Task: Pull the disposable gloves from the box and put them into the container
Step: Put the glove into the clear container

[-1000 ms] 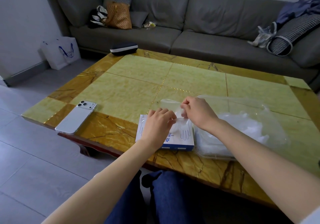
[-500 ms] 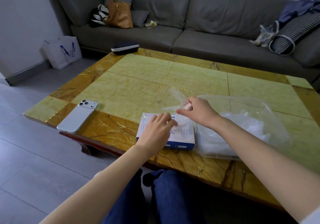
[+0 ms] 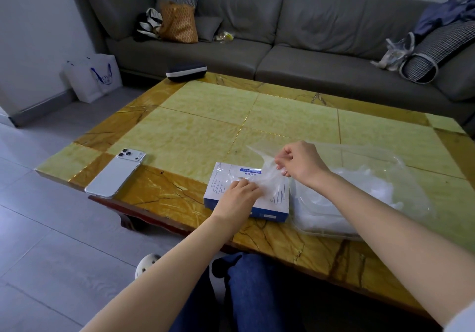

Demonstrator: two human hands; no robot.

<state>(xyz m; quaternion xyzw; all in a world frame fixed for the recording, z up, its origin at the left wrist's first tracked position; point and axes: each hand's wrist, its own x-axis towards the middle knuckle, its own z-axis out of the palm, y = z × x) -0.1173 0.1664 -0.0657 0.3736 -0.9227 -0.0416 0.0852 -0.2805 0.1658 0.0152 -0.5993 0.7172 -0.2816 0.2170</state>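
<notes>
Glove [image 3: 266, 171] partly out of box [image 3: 223, 180].
Right hand [image 3: 301, 164] pinches it; left hand [image 3: 238, 196] presses the box, beside the container [image 3: 331, 225].

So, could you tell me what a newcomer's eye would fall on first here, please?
The right hand pinches a thin clear plastic glove, stretched up from the white-and-blue cardboard box at the near edge of the yellow-and-amber marble table, while the left hand presses on the box top. Just right of the box, a clear plastic container holds a heap of gloves; a white smartphone lies at the table's near left edge.
</notes>
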